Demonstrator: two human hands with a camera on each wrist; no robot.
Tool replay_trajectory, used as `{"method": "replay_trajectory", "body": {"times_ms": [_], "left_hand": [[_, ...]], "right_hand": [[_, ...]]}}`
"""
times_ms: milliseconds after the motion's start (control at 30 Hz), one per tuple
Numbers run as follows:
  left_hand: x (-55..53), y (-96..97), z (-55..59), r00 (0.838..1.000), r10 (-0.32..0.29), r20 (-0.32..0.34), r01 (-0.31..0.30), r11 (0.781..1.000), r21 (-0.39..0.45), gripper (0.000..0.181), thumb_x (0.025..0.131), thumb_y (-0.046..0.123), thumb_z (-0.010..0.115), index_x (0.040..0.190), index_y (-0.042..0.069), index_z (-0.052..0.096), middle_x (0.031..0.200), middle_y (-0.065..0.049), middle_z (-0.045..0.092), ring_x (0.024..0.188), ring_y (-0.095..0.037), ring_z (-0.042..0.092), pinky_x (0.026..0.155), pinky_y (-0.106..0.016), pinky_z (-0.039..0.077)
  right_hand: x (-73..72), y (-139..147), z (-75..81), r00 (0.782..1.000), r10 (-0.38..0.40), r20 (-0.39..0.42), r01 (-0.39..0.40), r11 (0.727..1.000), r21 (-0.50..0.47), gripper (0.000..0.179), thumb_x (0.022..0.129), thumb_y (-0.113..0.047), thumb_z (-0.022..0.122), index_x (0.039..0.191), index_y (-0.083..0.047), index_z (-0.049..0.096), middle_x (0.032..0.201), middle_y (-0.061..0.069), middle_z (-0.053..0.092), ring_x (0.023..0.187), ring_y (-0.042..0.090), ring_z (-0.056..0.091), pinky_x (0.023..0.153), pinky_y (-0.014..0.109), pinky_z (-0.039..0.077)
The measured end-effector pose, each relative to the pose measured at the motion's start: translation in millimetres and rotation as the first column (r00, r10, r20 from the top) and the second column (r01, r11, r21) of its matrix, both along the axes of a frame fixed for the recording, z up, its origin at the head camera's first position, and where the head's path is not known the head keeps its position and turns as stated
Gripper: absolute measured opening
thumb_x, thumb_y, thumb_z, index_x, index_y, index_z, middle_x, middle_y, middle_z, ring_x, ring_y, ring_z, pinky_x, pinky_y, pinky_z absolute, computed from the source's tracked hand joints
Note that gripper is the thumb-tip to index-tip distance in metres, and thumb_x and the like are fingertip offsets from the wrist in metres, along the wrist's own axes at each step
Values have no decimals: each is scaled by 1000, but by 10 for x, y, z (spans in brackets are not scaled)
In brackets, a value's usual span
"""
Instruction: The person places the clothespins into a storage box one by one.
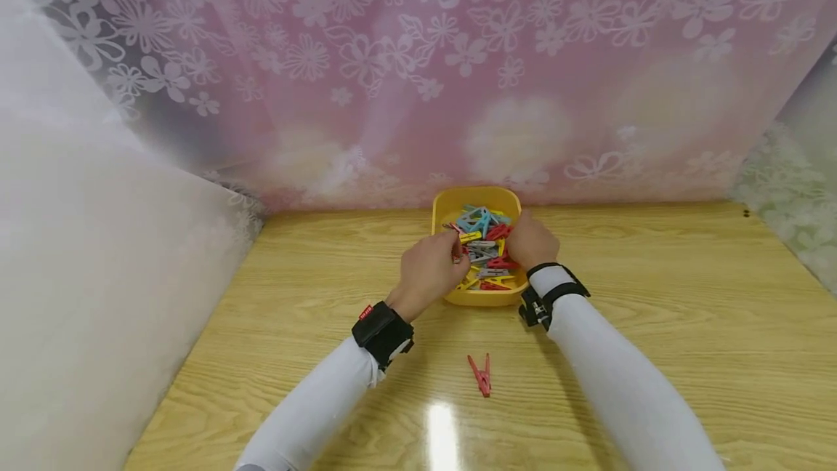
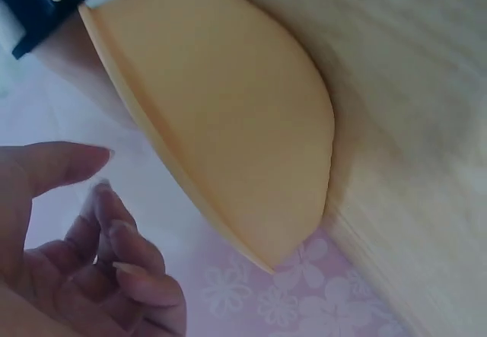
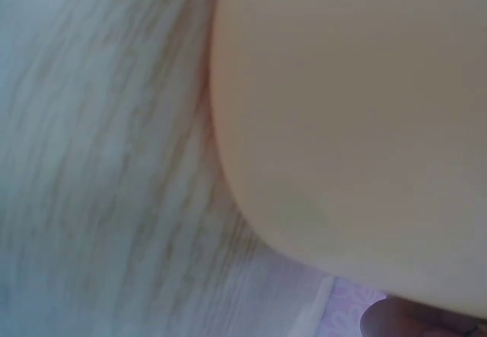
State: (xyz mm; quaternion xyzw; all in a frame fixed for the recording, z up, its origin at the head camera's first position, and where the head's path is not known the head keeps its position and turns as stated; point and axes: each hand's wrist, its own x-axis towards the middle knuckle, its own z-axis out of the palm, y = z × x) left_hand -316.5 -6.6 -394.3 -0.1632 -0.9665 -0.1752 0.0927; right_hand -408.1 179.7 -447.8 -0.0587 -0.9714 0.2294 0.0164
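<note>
A yellow plastic basket (image 1: 484, 299) stands on the table, holding many clothespins (image 1: 480, 254) in blue, grey, red and yellow. Over its left rim is my left hand (image 1: 428, 267). In the left wrist view the thumb and fingers of my left hand (image 2: 99, 253) are bent loosely with a gap between them and nothing held, beside the basket's outer wall (image 2: 221, 109). My right hand (image 1: 532, 240) reaches over the right rim, its fingertips hidden among the clothespins. The right wrist view shows mostly the basket's side (image 3: 358, 124) and part of a finger (image 3: 392, 319).
One red clothespin (image 1: 482, 380) lies on the wooden table (image 1: 327, 260) in front of the basket. Behind the basket hangs a pink flowered cloth (image 1: 366, 93). A white cloth (image 1: 85, 253) borders the left side.
</note>
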Motion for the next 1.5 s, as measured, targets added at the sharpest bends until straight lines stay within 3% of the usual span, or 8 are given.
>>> {"method": "replay_trajectory", "body": {"times_ms": [133,233,367,500,933,1100,1333,1500], "left_hand": [[144,-57,-53,998,-61,23,61,998,13,21,89,29,65,75,20,53,57,7,45,48,-10,42,42,-25,26],[236,-118,-99,982,-181,63,180,984,8,18,88,30,66,78,21,54,62,9,47,52,-8,44,45,-23,30],[315,-200,-162,906,-388,172,400,915,-43,12,88,27,67,93,19,59,74,11,52,63,-5,47,55,-21,37],[368,-248,-224,828,-485,281,517,854,-51,17,87,21,67,103,18,62,87,11,55,74,-4,49,62,-20,41],[476,-177,-392,707,-616,349,674,735,-69,41,83,4,63,122,18,63,113,9,54,87,-1,46,69,-13,39],[499,-119,-420,657,-665,356,730,680,-76,48,82,-4,60,124,19,61,120,10,52,101,3,46,82,-11,37],[522,-60,-386,631,-670,391,752,653,-94,46,83,-6,61,122,19,63,119,9,51,94,3,48,80,-10,37],[528,-47,-371,649,-650,395,742,656,-139,35,85,-1,64,114,19,66,105,9,52,85,1,47,73,-11,38]], "right_hand": [[17,-3,13,1000,5,9,-5,1000,-3,32,94,-14,48,119,5,45,96,24,63,80,36,64,67,51,51],[21,-4,27,1000,5,24,-5,1000,-2,33,94,-14,49,121,5,44,97,24,63,82,37,63,69,52,51],[18,-3,41,1000,4,27,-4,1000,1,34,94,-15,49,121,6,43,98,25,62,83,38,63,70,52,51],[11,-15,35,1000,-2,25,2,1000,3,34,94,-15,49,120,6,43,98,25,62,84,38,63,71,52,51],[24,-18,34,1000,7,20,-7,1000,11,34,94,-15,51,118,7,43,97,25,62,83,37,64,69,51,51],[16,-22,34,1000,0,20,0,1000,10,33,94,-15,51,118,6,44,96,24,62,82,36,63,70,51,51],[10,-22,26,999,2,48,-2,1000,0,35,93,-16,54,119,6,43,95,23,62,80,35,63,71,51,52],[11,-24,35,998,-4,56,4,1000,4,37,93,-16,54,121,6,42,95,23,61,80,35,63,71,50,52]]}}
